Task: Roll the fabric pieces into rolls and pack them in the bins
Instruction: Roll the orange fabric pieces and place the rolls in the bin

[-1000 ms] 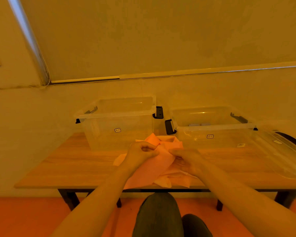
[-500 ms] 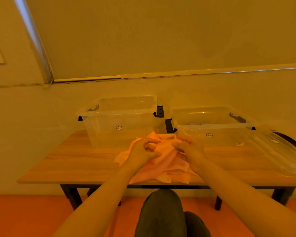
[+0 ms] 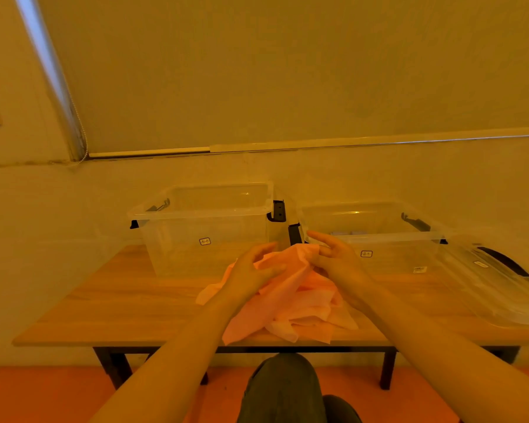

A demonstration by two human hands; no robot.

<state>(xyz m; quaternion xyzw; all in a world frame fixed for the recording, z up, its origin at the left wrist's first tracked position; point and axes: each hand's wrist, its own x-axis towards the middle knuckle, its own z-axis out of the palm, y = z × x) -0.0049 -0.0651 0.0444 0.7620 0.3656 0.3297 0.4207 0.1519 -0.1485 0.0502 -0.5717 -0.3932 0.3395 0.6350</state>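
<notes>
Crumpled pink-orange fabric pieces (image 3: 290, 296) on wooden table (image 3: 110, 303), pinched by left hand (image 3: 251, 274) and right hand (image 3: 338, 261); best flattened before rolling toward 2 clear plastic bins (image 3: 202, 209).

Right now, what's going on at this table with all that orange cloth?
A seated person is working a loose heap of orange fabric on the table. The left hand and right hand each grip the top piece, lifting it. Nothing is rolled yet. Two clear bins stand behind: the left bin looks empty, the right bin holds something small.
</notes>
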